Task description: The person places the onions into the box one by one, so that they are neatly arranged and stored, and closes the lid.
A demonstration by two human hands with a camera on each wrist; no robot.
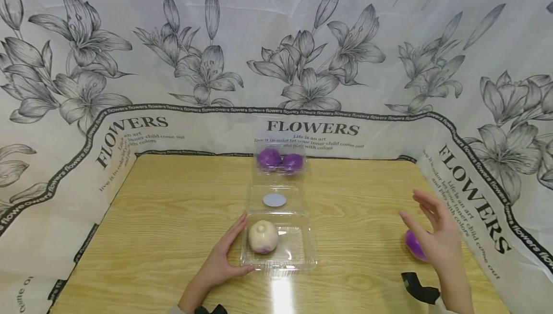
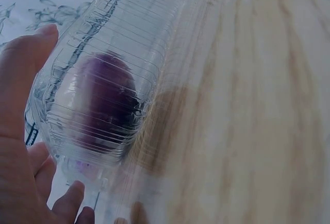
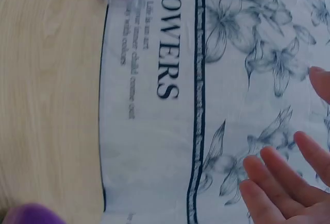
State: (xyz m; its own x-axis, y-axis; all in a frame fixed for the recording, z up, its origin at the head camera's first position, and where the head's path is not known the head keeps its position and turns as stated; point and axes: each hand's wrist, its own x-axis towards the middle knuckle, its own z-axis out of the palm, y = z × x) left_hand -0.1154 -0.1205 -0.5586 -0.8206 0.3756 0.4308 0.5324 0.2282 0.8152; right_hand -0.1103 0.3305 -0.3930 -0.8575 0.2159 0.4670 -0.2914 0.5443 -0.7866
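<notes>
A hinged clear plastic box (image 1: 298, 244) lies with its lid (image 1: 294, 194) folded back on the table. In its left half sits a round onion (image 1: 262, 237), whitish on top and purple low down; through the ribbed wall in the left wrist view, the onion (image 2: 105, 95) looks mostly purple. My left hand (image 1: 222, 259) spans the box's left side, thumb at the front corner and fingertips along the side. At the right, my right hand (image 1: 440, 237), fingers spread and holding nothing, overlaps a purple round thing (image 1: 414, 246) in the head view.
Behind the open box, a clear box (image 1: 281, 172) holding two purple round things (image 1: 269, 159) stands at the table's back edge. A white oval label (image 1: 274, 200) shows at the lid. Flower-printed cloth (image 1: 311, 134) walls in the wooden table (image 1: 186, 199) at the back and sides.
</notes>
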